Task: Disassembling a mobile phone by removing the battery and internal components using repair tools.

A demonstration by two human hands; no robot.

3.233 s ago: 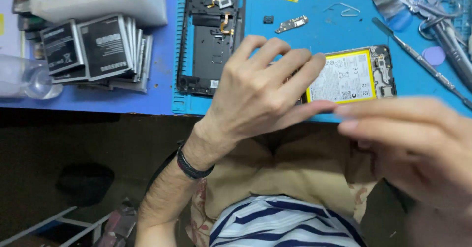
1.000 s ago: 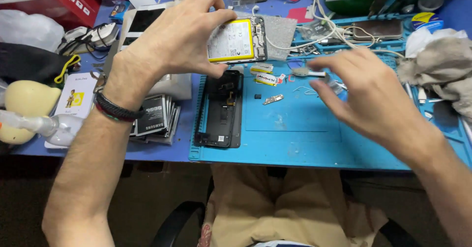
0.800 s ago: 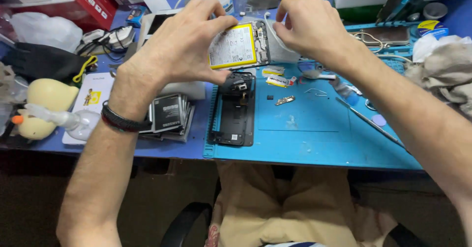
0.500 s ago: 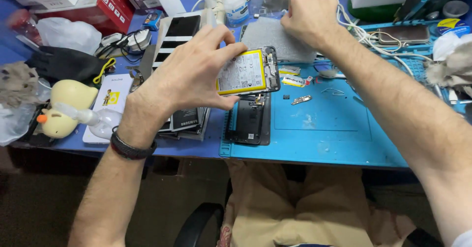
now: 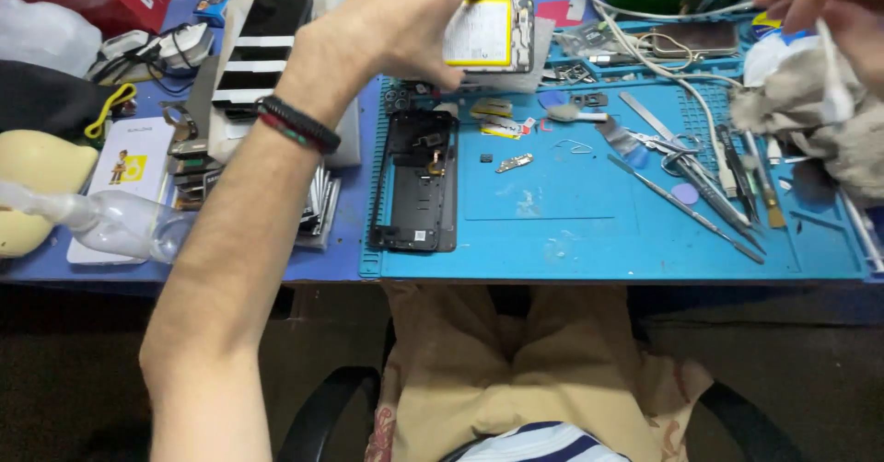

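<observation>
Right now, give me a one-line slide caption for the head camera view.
Left hand holds an opened phone with yellow-edged battery above the blue repair mat; right hand reaches a crumpled grey cloth.

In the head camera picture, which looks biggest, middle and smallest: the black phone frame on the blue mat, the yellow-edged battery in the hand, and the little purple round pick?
1. Black phone frame, looks biggest.
2. Yellow-edged battery, held up in the left hand; being nearer the camera may make it look larger than it is.
3. Purple round pick, clearly smallest.
</observation>
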